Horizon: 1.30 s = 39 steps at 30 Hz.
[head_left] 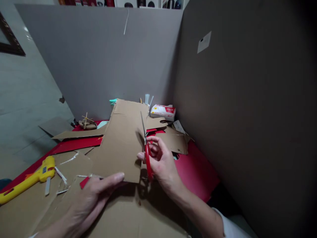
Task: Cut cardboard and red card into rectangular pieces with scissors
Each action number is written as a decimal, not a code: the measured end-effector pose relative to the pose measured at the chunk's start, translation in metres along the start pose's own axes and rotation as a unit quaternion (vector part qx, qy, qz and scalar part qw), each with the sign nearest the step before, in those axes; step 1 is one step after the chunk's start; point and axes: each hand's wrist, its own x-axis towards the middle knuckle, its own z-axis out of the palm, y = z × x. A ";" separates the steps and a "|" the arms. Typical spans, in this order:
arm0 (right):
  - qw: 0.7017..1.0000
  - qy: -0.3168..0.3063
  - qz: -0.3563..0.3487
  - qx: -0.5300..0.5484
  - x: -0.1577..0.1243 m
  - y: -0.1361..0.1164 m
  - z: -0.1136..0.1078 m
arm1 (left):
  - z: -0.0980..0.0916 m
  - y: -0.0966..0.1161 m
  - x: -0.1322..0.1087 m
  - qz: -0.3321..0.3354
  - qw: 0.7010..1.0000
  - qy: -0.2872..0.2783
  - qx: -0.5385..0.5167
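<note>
A long piece of brown cardboard (121,138) slants up over the table, held at its near left corner by my left hand (96,191). The thumb lies on top of the board and the other fingers are beneath, out of sight. My right hand (162,162) is closed around red-handled scissors (148,162) at the board's right edge. Their metal blades point away from me and lie along that edge; whether they are apart I cannot tell. Below the held piece, a larger cardboard sheet (119,218) covers the near part of the table.
A yellow hot glue gun (44,170) lies at the left. Cardboard scraps (173,142) rest on the red tabletop (195,172) at the right, near a tissue pack (163,112). A small stick-and-cardboard model (87,123) sits back left. Grey panels (104,59) stand behind and right.
</note>
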 end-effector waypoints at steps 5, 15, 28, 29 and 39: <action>1.000 0.007 0.003 -0.006 0.002 -0.005 -0.006 | -0.009 -0.003 0.001 -0.043 0.995 -0.076 -0.051; 0.991 -0.091 0.021 -0.095 0.001 -0.007 -0.014 | -0.003 0.017 -0.009 0.004 0.995 0.036 -0.089; 0.958 -0.168 0.045 -0.229 -0.012 -0.018 -0.007 | -0.017 0.052 -0.008 0.227 0.919 0.191 -0.258; 0.950 -0.182 0.051 -0.247 -0.012 -0.020 -0.006 | -0.018 0.052 -0.008 0.233 0.914 0.191 -0.271; 0.911 -0.203 0.115 -0.341 -0.017 -0.030 0.001 | -0.028 0.058 -0.007 0.248 0.913 0.203 -0.251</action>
